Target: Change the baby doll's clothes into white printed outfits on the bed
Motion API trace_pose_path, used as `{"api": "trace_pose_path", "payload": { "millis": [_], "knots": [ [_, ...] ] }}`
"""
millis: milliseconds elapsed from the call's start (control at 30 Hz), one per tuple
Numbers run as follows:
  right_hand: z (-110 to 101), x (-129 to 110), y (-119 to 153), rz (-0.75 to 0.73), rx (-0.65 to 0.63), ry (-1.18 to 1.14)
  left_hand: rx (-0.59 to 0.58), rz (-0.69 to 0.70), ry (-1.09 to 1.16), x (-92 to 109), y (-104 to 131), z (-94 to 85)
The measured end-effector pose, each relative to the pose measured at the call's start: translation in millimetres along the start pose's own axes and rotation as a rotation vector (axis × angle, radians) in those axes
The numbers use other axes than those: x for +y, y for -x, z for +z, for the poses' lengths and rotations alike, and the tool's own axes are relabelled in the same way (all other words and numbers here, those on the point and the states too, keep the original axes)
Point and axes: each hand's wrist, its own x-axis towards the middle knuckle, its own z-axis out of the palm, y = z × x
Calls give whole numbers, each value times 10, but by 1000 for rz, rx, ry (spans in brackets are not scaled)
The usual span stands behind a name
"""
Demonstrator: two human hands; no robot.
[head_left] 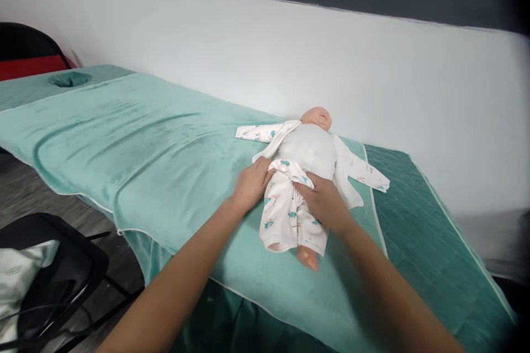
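A baby doll lies on its back on the green bed cover, its head toward the wall. An opened white jacket with printed sleeves is spread out under and beside its pale torso. Printed white pants are on its legs, with one foot poking out of a leg opening. My left hand is closed on the waistband at the left side. On the other side, my right hand pinches the waistband near the front. Some fingertips are hidden by the cloth.
The green-covered bed runs along a white wall, with a face hole at its far left. A black folding chair with pale cloth stands at the lower left. Another black and red chair is behind the bed's end.
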Motion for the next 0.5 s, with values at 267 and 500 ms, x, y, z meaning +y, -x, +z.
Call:
{"api": "trace_pose_path", "payload": {
  "millis": [267, 500],
  "knots": [
    [15, -39, 15, -10, 12, -75, 219, -358, 323, 245, 662, -107],
    [20, -42, 28, 50, 16, -128, -94, -592, 751, 666, 1315, -239]
  ]
}}
